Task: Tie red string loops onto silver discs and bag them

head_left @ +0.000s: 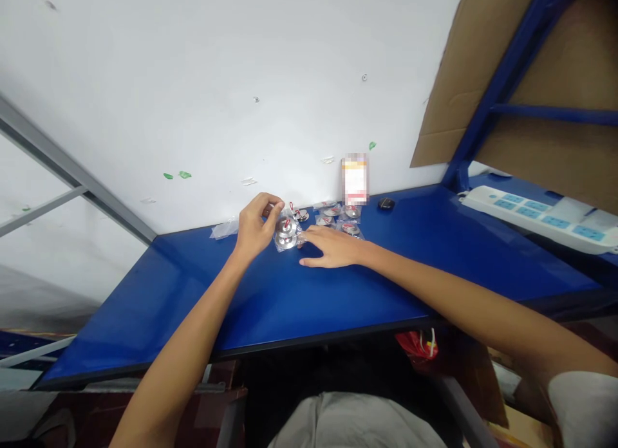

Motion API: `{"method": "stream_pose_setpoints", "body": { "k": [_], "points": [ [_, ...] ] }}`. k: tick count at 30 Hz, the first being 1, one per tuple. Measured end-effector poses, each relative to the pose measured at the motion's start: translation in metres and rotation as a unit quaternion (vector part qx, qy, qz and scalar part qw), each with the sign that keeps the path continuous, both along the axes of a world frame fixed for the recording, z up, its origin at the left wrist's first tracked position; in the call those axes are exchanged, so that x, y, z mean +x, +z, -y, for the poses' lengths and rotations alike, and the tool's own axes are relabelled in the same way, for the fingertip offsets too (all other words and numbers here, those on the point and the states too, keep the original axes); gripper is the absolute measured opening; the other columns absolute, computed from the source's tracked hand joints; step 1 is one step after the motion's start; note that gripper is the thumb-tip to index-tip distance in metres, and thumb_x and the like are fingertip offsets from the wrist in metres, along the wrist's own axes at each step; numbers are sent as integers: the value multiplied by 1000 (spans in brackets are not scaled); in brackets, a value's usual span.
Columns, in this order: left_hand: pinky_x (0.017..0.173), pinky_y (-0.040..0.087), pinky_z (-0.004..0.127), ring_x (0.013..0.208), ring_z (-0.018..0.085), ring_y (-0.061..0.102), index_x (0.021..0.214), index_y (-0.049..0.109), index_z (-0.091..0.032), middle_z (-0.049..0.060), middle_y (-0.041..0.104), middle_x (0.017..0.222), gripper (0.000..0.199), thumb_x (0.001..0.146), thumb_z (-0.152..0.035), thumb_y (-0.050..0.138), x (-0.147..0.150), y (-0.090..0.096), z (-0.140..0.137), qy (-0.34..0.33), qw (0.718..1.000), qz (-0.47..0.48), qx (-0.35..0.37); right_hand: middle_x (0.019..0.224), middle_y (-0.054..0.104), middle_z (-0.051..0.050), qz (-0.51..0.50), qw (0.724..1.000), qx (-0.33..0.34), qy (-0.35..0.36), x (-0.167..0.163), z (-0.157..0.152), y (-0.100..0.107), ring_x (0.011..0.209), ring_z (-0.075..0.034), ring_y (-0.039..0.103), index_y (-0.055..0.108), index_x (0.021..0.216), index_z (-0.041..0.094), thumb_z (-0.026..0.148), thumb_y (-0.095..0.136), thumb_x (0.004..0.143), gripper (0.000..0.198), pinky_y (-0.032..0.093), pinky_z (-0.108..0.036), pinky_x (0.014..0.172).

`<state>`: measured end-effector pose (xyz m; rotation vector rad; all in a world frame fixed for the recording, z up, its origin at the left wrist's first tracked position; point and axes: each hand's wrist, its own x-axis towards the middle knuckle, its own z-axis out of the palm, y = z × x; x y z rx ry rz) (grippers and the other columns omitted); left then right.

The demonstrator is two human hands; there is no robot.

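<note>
A small clear plastic bag with shiny round metal discs and red cord loops, which look like finger cymbals, lies on the blue table between my hands. My left hand is at the bag's upper left, thumb and forefinger closed in a pinch. What the pinch holds, if anything, is too small to make out. On the other side, my right hand reaches in with thumb and fingers apart, its fingertips at the bag's right edge. Behind the bag are a few loose metal discs. Several more bagged discs lie just beyond my right hand.
Flat clear bags lie left of my left hand. A blurred card leans against the white wall. A small black object sits to its right. At the table's right end stands a white power strip with blue sockets.
</note>
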<state>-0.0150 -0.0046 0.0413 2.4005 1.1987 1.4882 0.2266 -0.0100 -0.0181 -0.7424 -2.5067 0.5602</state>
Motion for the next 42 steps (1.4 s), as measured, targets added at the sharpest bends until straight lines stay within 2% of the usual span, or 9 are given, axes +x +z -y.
{"method": "stream_pose_setpoints", "body": {
  "k": [5,10,16,18,20,24,31,34,42],
  "points": [
    [76,49,29,79,16,63,101,71,-20,4,73,96,26,109,-43,61,4,-4,1,-24,1000,3,-17,122,69,-13,-22,998,-51,-30,2,-4,-1,108,-34,66,63,137,24,65,64,102,55,54,-49,95],
    [74,49,29,80,16,63,101,69,-20,4,72,95,28,109,-46,61,10,-12,2,-95,993,29,-71,137,71,-9,-192,973,-129,-23,-6,-12,-7,124,-32,69,63,139,27,52,71,100,48,54,-53,110],
    [82,52,33,88,19,65,104,68,-20,7,70,99,27,109,-46,62,19,-20,7,-179,979,66,-74,126,77,-11,-315,840,-434,87,-12,-9,-5,112,-30,77,65,138,25,60,76,96,55,63,-52,102],
    [83,52,34,89,20,65,104,68,-20,7,70,99,25,109,-44,62,22,-21,8,-198,975,64,-73,119,80,-12,-312,799,-499,125,-12,-3,-2,105,-28,79,66,134,23,63,74,97,55,64,-52,101],
    [84,52,34,90,20,65,104,68,-20,8,70,100,23,109,-42,62,24,-22,10,-208,974,61,-69,110,81,-11,-315,784,-519,133,-12,1,1,98,-26,79,69,122,21,64,74,97,50,65,-48,96],
    [86,52,35,94,21,65,103,68,-20,8,68,103,23,108,-42,64,25,-19,11,-213,973,71,-60,93,77,-7,-311,830,-451,104,-14,6,8,83,-21,74,71,103,19,61,75,96,43,65,-36,82],
    [98,51,39,110,25,64,122,67,-21,11,67,120,33,109,-50,57,18,-16,12,-190,971,98,-109,88,70,0,-249,942,-219,42,-5,1,18,75,-17,68,72,113,21,50,82,92,36,56,-31,72],
    [96,50,38,112,26,63,126,65,-22,11,66,122,35,109,-51,56,14,-20,8,-188,967,105,-135,87,69,0,-230,956,-178,34,-2,-1,15,74,-17,67,71,114,22,49,80,93,35,53,-30,69],
    [101,48,40,116,26,61,128,63,-22,11,64,130,35,110,-50,53,17,-30,4,-216,953,85,-196,87,65,2,-216,956,-195,38,-3,-8,8,74,-18,66,68,113,23,48,79,93,34,54,-33,72]
  ]
}}
